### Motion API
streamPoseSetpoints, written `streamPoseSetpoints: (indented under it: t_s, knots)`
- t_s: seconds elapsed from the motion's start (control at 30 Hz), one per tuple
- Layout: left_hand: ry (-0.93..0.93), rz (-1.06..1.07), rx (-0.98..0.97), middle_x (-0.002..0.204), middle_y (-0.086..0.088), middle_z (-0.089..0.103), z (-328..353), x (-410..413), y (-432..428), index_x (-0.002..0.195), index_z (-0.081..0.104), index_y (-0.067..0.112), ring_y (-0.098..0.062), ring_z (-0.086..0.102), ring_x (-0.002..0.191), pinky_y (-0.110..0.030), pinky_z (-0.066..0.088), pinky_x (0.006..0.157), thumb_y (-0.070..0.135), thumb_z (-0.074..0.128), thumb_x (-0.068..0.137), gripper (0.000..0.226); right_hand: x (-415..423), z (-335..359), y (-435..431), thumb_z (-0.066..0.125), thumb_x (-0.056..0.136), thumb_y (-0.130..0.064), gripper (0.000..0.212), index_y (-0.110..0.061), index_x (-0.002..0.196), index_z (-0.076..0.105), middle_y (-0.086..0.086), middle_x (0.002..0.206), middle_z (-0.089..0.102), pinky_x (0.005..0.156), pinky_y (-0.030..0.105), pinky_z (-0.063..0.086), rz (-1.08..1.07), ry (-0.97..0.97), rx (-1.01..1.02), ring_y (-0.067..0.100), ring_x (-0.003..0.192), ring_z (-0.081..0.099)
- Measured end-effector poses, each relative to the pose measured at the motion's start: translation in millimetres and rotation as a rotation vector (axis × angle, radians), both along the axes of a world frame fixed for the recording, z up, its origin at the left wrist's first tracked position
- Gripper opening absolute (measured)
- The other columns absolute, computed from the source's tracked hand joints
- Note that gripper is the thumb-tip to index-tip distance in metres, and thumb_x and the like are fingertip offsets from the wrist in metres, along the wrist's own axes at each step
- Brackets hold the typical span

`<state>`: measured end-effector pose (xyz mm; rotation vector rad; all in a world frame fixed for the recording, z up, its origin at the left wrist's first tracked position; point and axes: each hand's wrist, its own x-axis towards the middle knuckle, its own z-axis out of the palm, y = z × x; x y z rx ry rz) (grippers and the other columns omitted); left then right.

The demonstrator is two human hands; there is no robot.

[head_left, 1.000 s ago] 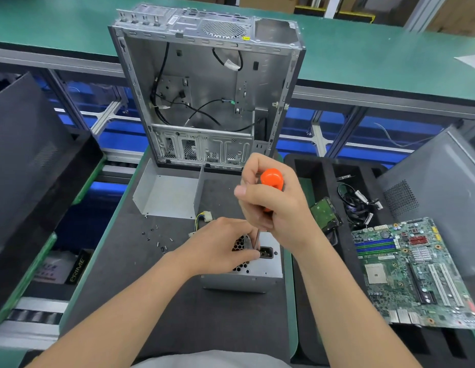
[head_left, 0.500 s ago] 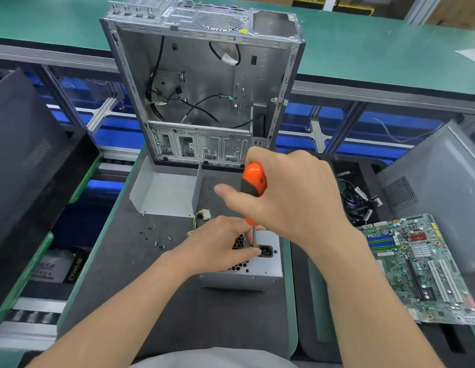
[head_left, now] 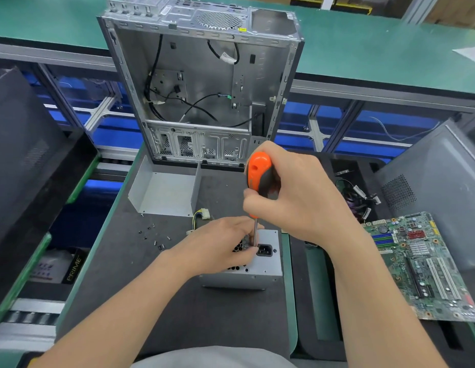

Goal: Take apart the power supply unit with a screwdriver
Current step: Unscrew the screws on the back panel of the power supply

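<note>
The grey metal power supply unit [head_left: 265, 272] stands on the dark mat, socket face up. My left hand [head_left: 220, 245] rests on its top over the fan grille, fingers pinched around the screwdriver's shaft near the tip. My right hand [head_left: 297, 197] grips the orange and black screwdriver [head_left: 257, 176], held nearly upright, its tip down on the top face just left of the black power socket. The unit's yellow and black wires with a white plug [head_left: 203, 215] stick out behind my left hand.
An empty open computer case [head_left: 202, 83] stands upright behind. A bent grey metal cover [head_left: 164, 193] lies in front of it. Several loose screws [head_left: 154, 236] lie on the mat to the left. A motherboard [head_left: 422, 264] and cables sit at right.
My right hand has turned around the screwdriver handle, fingers shifting their grip, while the tip stays on the same spot. My left hand has held still on the unit.
</note>
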<state>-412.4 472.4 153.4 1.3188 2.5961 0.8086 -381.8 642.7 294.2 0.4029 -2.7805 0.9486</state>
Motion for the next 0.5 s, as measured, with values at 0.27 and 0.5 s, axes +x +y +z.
streamPoseSetpoints:
  t_s: [0.27, 0.5]
  knots:
    - [0.174, 0.035, 0.007, 0.085, 0.02, 0.014, -3.3, 1.7, 6.9, 0.089, 0.023, 0.037, -0.002, 0.032, 0.071, -0.014, 0.033, 0.058, 0.04, 0.054, 0.096, 0.031, 0.8, 3.1, 5.1, 0.069, 0.078, -0.033, 0.023, -0.02, 0.09, 0.055, -0.002, 0.071, 0.062, 0.064, 0.041, 0.05, -0.02, 0.048, -0.024, 0.019, 0.068, 0.056]
    - [-0.035, 0.155, -0.085, 0.105, 0.025, 0.043, -0.7, -14.8, 3.8, 0.099, 0.033, 0.035, -0.01, 0.054, 0.083, -0.029, 0.043, 0.069, 0.028, 0.052, 0.106, 0.022, -2.3, 3.0, 5.5, 0.072, 0.078, -0.027, 0.023, -0.018, 0.092, 0.056, -0.003, 0.07, 0.064, 0.063, 0.04, 0.048, -0.075, 0.143, -0.088, 0.019, 0.066, 0.059]
